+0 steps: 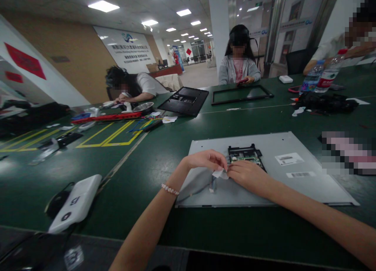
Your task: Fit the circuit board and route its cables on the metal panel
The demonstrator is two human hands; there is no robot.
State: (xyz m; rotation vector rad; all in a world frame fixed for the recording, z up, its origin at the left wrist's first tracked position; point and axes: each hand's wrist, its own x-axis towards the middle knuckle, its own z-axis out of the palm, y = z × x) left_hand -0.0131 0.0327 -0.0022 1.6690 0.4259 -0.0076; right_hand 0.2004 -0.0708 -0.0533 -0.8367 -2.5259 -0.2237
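A flat silver metal panel (202, 145), like the back of a display, lies on the table before me. My left hand (207, 160), with a beaded bracelet at its wrist, is closed in a pinch on a small white piece of tape or paper (220, 173). My right hand (248, 175) meets it there, fingers pressed together at the edge of the white piece; what sits between them is hidden. Just beyond my fingers is a black bracket with a green circuit board (246, 158), partly covered by my right hand. A thin grey cable (196, 193) runs over the panel's left side.
A white device (76, 204) lies at the left near edge. Farther back are a black plastic cover (185, 100), a black frame (243, 102) and a red tool strip (108, 118). Bottles (330, 73) stand back right. Several other people sit around the table.
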